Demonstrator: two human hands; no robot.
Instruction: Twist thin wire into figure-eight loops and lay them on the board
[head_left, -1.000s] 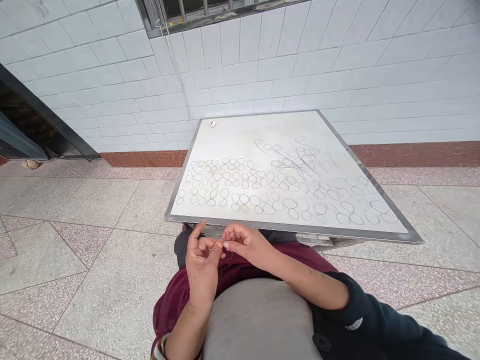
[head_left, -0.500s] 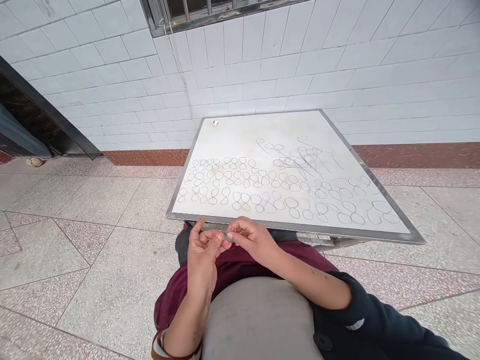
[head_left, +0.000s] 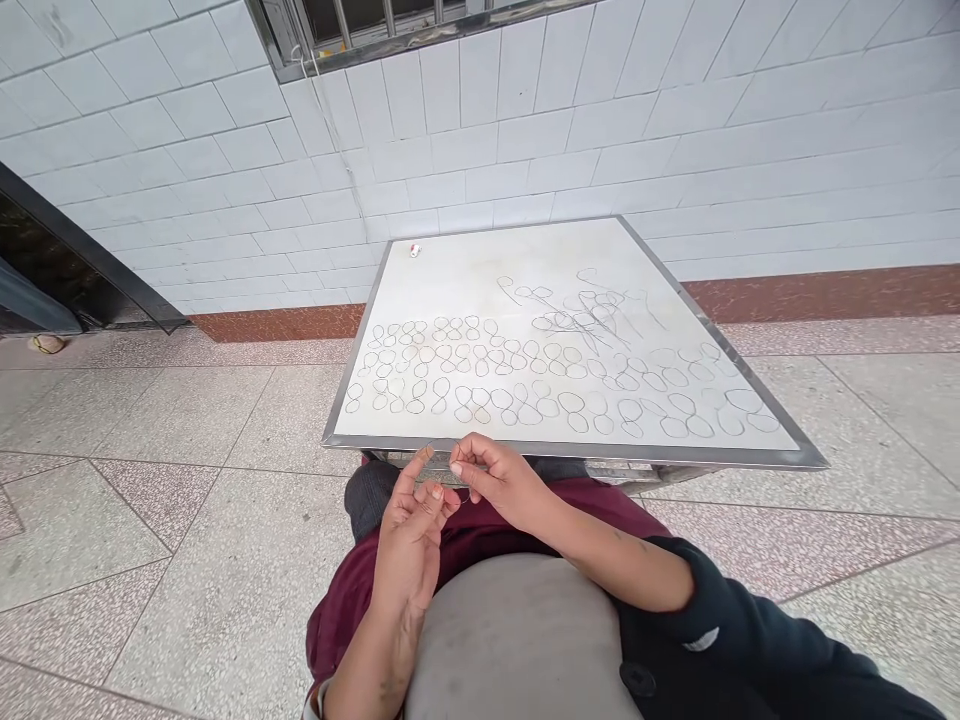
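Over my lap, just before the near edge of a white board (head_left: 487, 290), my two hands are close together. My left hand (head_left: 417, 525) pinches thumb against fingers, its index finger raised; a thin strand seems to run by it, too fine to follow. My right hand (head_left: 495, 475) pinches a thin dark wire or thread (head_left: 466, 500) that curves down from its fingertips. Many thin dark loops (head_left: 525, 402) lie in rows on the front half of the board, and a tangle of longer looped strands (head_left: 592, 318) lies farther back.
The grey-framed board stands near a white tiled wall (head_left: 465, 160) with a barred window (head_left: 390, 25) above. A small red and white object (head_left: 415, 251) lies at the board's back left corner. A dark doorway (head_left: 45, 250) opens at far left.
My hands have moved slightly apart, and my left hand sits a little lower with its index finger tilted toward the right hand. The view has shifted slightly, moving the board left.
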